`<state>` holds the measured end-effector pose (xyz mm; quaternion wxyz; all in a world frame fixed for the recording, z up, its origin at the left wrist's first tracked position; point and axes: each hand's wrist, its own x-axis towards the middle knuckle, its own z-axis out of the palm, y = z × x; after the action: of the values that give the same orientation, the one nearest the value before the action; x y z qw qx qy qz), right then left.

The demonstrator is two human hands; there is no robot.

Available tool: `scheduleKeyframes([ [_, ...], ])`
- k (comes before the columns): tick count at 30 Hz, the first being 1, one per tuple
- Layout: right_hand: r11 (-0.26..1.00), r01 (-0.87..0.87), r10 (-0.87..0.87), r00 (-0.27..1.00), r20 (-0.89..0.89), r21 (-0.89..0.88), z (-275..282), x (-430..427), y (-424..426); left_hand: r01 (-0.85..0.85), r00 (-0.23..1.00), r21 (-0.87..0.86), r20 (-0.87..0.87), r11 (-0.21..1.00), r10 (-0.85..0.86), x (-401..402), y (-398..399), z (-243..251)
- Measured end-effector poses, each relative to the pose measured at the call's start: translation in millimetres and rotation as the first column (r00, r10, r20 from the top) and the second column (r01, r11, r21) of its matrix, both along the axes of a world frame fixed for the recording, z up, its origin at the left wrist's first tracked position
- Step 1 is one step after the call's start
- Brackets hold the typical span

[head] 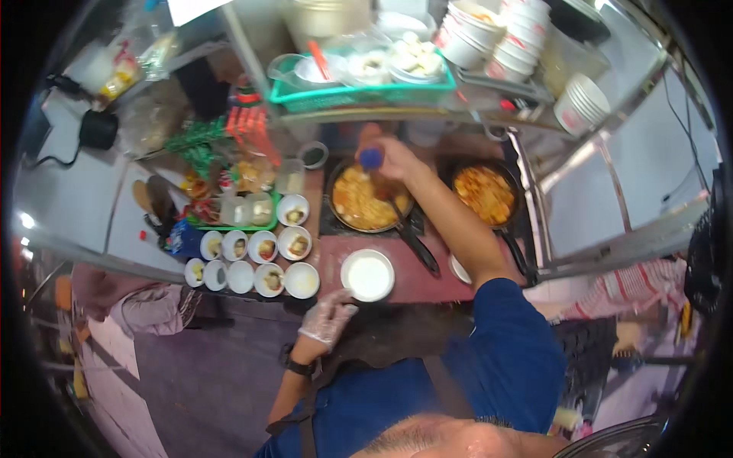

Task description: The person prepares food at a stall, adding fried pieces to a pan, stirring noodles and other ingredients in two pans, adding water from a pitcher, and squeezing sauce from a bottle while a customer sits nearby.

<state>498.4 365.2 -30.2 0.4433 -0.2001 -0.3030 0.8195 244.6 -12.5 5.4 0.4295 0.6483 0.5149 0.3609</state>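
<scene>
My right hand (395, 160) reaches over the left frying pan (405, 213), fingers closed around an object with a round blue end (371, 159). Its lower part is blurred, so I cannot tell what it is. Yellow-orange food in broth (361, 200) fills that pan, whose black handle (419, 249) points toward me. My left hand (329, 318), in a clear plastic glove, has its fingertips at the near left rim of a white bowl (367, 275). The bowl's inside looks plain white. To the right, a second frying pan (484, 194) holds redder food.
Several white cups (266, 249), many with small ingredients, stand in rows at left. Behind them is a green tray (269, 223) with tubs. A shelf above carries a teal basket (366, 94) and stacked paper cups (515, 46). Another white bowl (458, 269) is partly hidden under my right arm.
</scene>
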Motion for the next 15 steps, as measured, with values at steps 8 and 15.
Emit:
scheduleKeyframes([
  [8, 0.352, 0.75, -0.884, 0.068, 0.463, 0.56, 66.6, 227.6, -213.7, 0.128, 0.992, -0.228, 0.051, 0.965, -0.119, 7.4, -6.6, 36.8],
  [15, 0.423, 0.841, -0.86, 0.256, 0.441, 0.337, 22.7, 276.4, -162.2, 0.379, 0.925, -0.099, 0.013, 0.92, -0.379, 29.1, 25.0, 65.2],
])
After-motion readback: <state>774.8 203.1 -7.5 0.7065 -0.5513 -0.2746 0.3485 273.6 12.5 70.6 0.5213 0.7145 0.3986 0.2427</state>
